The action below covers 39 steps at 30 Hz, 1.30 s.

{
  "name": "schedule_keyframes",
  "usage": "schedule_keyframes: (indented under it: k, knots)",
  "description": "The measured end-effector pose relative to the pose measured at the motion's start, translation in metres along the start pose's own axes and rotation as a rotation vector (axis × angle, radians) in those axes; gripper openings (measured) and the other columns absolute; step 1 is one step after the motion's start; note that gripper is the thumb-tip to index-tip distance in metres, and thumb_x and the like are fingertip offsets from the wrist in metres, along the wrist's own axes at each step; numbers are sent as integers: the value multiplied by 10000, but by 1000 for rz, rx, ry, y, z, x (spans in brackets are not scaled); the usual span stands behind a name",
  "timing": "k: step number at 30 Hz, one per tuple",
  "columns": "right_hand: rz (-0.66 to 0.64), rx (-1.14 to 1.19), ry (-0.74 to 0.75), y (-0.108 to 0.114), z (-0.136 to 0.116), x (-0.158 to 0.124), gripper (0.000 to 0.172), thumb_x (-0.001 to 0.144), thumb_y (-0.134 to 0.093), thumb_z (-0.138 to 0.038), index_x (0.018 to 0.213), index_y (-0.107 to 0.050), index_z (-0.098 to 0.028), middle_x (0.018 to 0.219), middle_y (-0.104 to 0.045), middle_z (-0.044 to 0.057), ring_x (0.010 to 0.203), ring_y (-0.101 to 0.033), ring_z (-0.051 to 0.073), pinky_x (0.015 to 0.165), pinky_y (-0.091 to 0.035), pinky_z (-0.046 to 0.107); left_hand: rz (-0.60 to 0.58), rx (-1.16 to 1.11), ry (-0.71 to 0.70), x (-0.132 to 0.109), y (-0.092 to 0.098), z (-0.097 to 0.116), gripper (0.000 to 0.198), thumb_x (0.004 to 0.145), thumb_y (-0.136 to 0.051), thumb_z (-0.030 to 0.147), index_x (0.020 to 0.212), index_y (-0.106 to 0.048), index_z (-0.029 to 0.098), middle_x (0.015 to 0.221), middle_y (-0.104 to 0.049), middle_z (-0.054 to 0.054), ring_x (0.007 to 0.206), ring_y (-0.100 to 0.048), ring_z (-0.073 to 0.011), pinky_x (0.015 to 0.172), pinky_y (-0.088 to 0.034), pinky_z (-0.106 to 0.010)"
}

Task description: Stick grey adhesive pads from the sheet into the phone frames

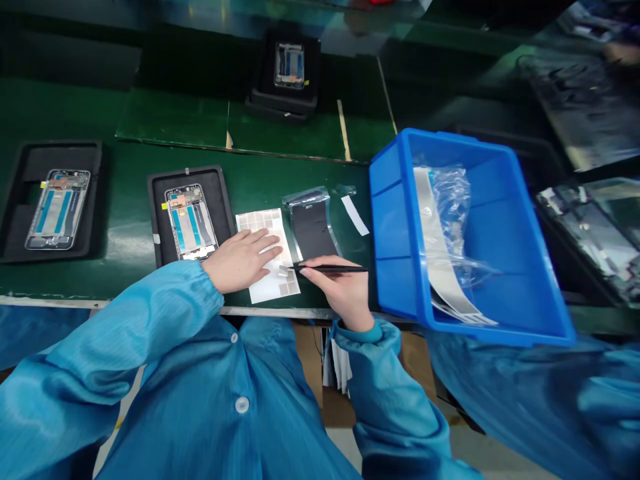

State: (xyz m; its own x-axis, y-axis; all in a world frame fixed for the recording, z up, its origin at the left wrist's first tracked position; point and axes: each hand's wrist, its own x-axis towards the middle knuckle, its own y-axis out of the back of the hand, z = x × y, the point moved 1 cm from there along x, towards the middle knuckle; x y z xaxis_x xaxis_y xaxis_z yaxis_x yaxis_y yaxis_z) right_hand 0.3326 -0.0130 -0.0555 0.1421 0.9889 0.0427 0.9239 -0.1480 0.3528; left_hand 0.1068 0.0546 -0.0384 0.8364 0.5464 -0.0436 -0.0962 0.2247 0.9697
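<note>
the left hand (pixel 239 261) lies spread, pinning the sheet of labels (pixel 260 223) flat, while the right hand (pixel 333 288) pinches black tweezers (pixel 333 269), tips kept low at the sheet's edge for steady control.

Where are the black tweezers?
In the head view, the black tweezers sit in the right hand, tips over the white sheet beneath the left hand.
</note>
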Motion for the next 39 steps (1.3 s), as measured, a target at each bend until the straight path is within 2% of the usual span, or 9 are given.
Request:
schedule_keyframes:
  k: [3,6,9,13,17,21,25,30,39]
  knots:
    - [12,16,11,2,-12,-4,142,742,-854,-354,805,-790,-243,828,-797,40,765,-748,229,723,-615,356,183,-96,18,-11,14,4,378,970,-540,223,1342,-600,198,1388,-608,-110,1313,-535,-269,1080,-427,-447]
    - [-38,67,31,-4,-29,-7,143,736,-861,-361,791,-789,-250,813,-795,36,743,-748,221,698,-620,343,338,-304,123,-26,31,8,247,984,-540,288,1144,-703,193,1121,-697,-83,1046,-624,-216,915,-495,-372]
    - [-84,109,38,-16,-44,-8,171,732,-862,-397,766,-781,-251,781,-790,39,721,-749,226,689,-633,354,276,-499,162,-38,37,9,187,938,-637,329,1044,-735,211,1003,-697,-48,914,-616,-183,836,-507,-329]
    - [-90,121,6,-35,-52,-6,216,713,-868,-444,759,-778,-253,797,-795,47,746,-762,244,720,-653,383,216,-538,151,-47,31,2,131,935,-632,270,936,-753,220,937,-684,-31,876,-601,-170,819,-497,-322]
    - [-82,123,-24,-50,-51,-3,218,706,-875,-427,796,-787,-250,842,-804,52,803,-771,258,770,-657,401,254,-530,203,-58,26,-7,150,944,-609,258,905,-745,210,916,-679,-27,868,-602,-171,818,-492,-329]
    - [-138,100,-21,-62,-50,-2,152,716,-876,-355,799,-792,-258,841,-804,39,788,-768,243,747,-653,376,307,-566,238,-68,27,-14,131,930,-630,240,875,-740,196,887,-675,-22,872,-613,-171,823,-492,-323]
    - [-136,113,-1,-72,-53,1,121,727,-870,-318,802,-795,-261,834,-801,32,779,-763,235,741,-647,365,328,-576,240,-75,26,-20,123,928,-636,236,877,-739,191,895,-680,-24,885,-617,-173,836,-493,-322]
    - [-119,126,-17,-79,-55,5,135,734,-865,-319,823,-790,-252,854,-798,41,810,-761,241,791,-641,385,359,-589,269,-82,23,-26,122,929,-633,229,874,-737,195,902,-684,-24,903,-620,-179,858,-496,-333]
    - [-142,83,8,-89,-62,10,149,738,-865,-354,803,-789,-243,824,-797,44,774,-755,235,748,-628,371,420,-629,250,-87,22,-34,114,926,-637,216,861,-729,193,878,-681,-13,881,-623,-166,846,-501,-320]
